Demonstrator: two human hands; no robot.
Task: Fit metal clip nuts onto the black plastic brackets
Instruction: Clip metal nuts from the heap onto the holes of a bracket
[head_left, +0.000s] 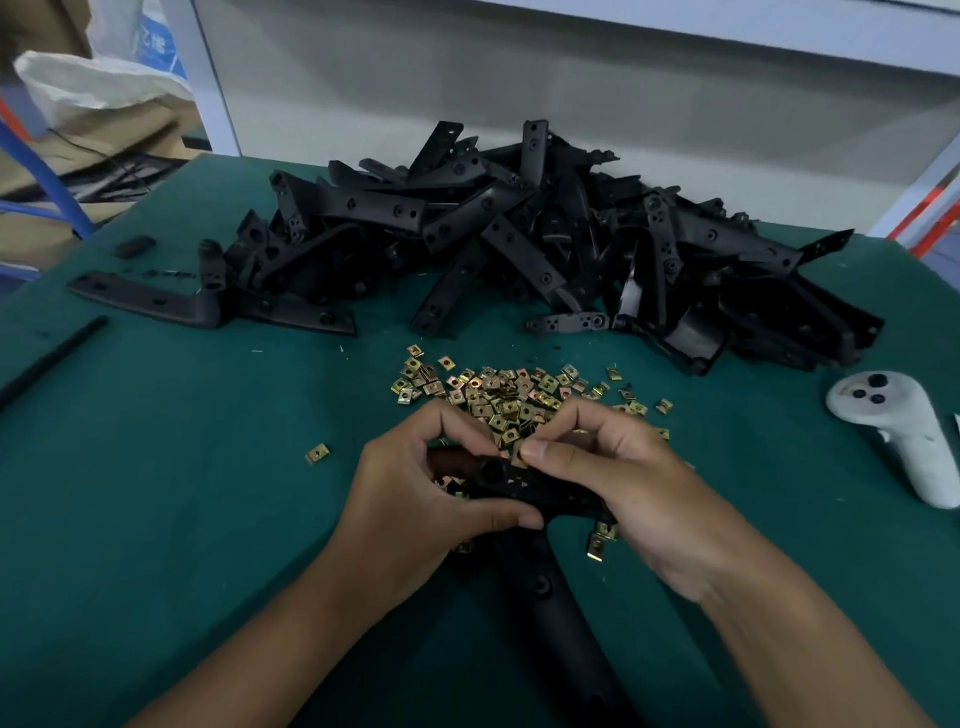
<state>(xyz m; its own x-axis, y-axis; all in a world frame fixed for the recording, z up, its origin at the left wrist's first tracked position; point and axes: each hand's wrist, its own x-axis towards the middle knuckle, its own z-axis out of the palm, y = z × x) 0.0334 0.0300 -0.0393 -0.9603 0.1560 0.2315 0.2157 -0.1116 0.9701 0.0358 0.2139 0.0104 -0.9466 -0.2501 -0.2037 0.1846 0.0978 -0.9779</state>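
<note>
A black plastic bracket (524, 486) is held above the near middle of the green desk (156, 493) by both hands. The grip of the left hand (415, 493) is closed round the bracket's left end: the thumb is laid along its near edge and the curled fingers are wrapped over its far side. The grip of the right hand (623, 483) is closed too, with thumb and forefinger pinched together at the bracket's upper edge. A small pale piece is glimpsed between those fingertips, but whether it is a clip nut cannot be told. The bracket's right end is covered by the right palm, and its long arm is seen running down toward the near edge, between the wrists, where it is cut off by the frame.

A scatter of brass-coloured clip nuts (514, 395) is spread on the desk just beyond the hands; its near part is hidden behind the knuckles. One stray nut (317, 453) is lying apart to the left, and a couple more (600, 543) are seen under the right hand. A large heap of black brackets (519, 244) is piled at the far side. A white handheld controller (898, 436) is lying at the right edge, partly cut off. A thin black rod (52, 358) is lying at the left edge.
</note>
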